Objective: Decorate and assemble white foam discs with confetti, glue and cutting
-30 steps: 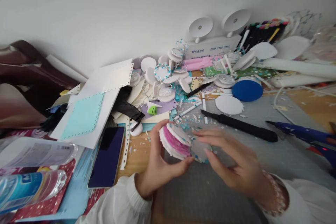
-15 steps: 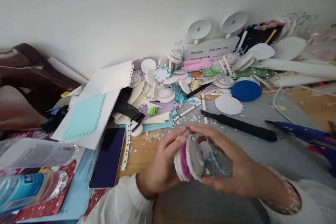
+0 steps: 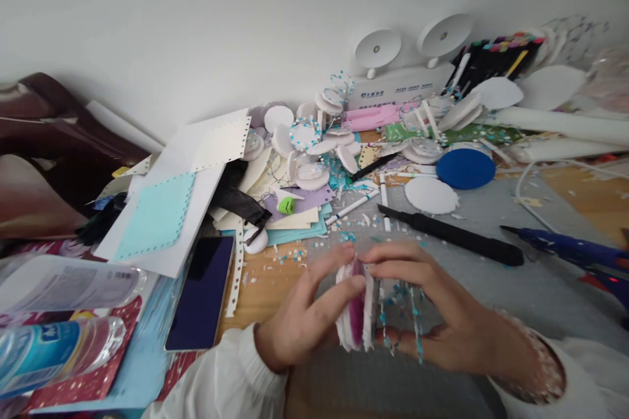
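A stack of white foam discs (image 3: pixel 367 314) with a magenta layer between them is held on edge between my hands. My left hand (image 3: pixel 314 308) grips its left side, thumb and fingers over the face and upper rim. My right hand (image 3: pixel 437 308) curves round the right side, fingertips at the top edge and thumb below. Wire loops with blue and white bits (image 3: pixel 415 314) hang from the right face, inside the curve of my right hand. A grey cutting mat (image 3: pixel 354 380) lies beneath. Beyond my right hand lies a black craft knife (image 3: pixel 452 236).
A blue glue gun (image 3: pixel 570 245) lies at the right, its cable behind. A blue disc (image 3: pixel 466 168) and a white disc (image 3: pixel 431 195) rest further back. At the left are a phone (image 3: pixel 200 294), papers (image 3: pixel 162 209) and plastic bottles (image 3: pixel 59 353). White foam pieces (image 3: pixel 312 173) crowd the wall.
The foam disc stack has turned so its edge faces me more, and moved slightly right. The wire loops now hang lower and show more plainly. Both hands keep hold.
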A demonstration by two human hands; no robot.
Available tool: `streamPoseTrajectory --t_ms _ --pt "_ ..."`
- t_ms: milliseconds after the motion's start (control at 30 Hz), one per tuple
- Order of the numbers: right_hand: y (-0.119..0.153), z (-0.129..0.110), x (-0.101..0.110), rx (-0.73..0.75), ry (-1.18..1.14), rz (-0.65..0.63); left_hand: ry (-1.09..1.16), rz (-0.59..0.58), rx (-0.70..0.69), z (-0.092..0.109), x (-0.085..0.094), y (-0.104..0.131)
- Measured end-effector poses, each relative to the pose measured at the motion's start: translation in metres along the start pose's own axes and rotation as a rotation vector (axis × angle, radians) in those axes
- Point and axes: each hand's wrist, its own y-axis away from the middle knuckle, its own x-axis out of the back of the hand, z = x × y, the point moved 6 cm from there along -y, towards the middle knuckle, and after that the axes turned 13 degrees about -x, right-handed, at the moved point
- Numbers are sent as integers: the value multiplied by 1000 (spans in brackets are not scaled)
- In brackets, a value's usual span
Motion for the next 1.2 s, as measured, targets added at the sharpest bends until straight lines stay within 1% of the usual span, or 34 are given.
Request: streamPoseTrajectory --t_ms 233,333,467,533,633,700,800,867,967,1100,1167,1200 --pt "-3 3 -4 37 -7 -29 12 28 -40 -10 -3 -4" --pt "-4 3 -4 29 -24 -37 -2 71 -45 -12 -3 -5" --pt "-5 6 -6 -31 -47 -63 -34 130 -36 -13 -1 -7" --pt "-5 10 -6 -67 -40 -30 -40 130 -35 -13 -2 -8" --pt "-5 16 -7 -144 -21 37 -50 149 10 -15 -1 -7" --pt "-5 20 -9 -203 -54 38 -49 166 40 -16 -2 -6" --pt "-5 22 -8 -253 -180 31 29 196 98 -18 -3 -4" --pt "-5 19 -6 -252 -266 26 157 241 162 -22 -4 -3" --pt "-5 18 -4 -266 -342 -14 362 296 266 -27 -6 -2" --pt "-4 20 -2 -252 -272 -29 488 371 333 -27 -3 -6" --pt "-2 23 -2 -243 -216 2 489 405 361 -26 -1 -6" --pt "-2 25 -1 -248 -201 43 476 420 371 -26 1 -6"
